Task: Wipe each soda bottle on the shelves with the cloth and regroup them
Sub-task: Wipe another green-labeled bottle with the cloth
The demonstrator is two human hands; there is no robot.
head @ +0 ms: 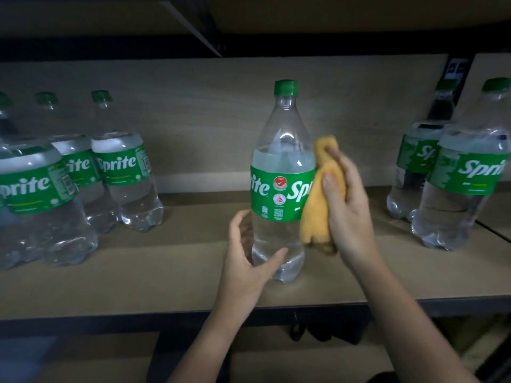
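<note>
A clear Sprite bottle [282, 175] with a green cap and green label stands upright in the middle of the wooden shelf [171, 277]. My left hand [249, 261] cups its lower part, thumb across the front and fingers round the far side. My right hand [348, 205] grips a bunched orange cloth [320, 211] and holds it against the bottle's right side at label height. Three Sprite bottles [121, 172] stand grouped at the left. Two more Sprite bottles [459, 178] stand at the right.
A wooden back panel [210, 111] closes the shelf behind the bottles. A dark metal rail [110, 322] edges the shelf front, with a lower shelf beneath. A dark beam of the shelf above [249, 45] runs overhead.
</note>
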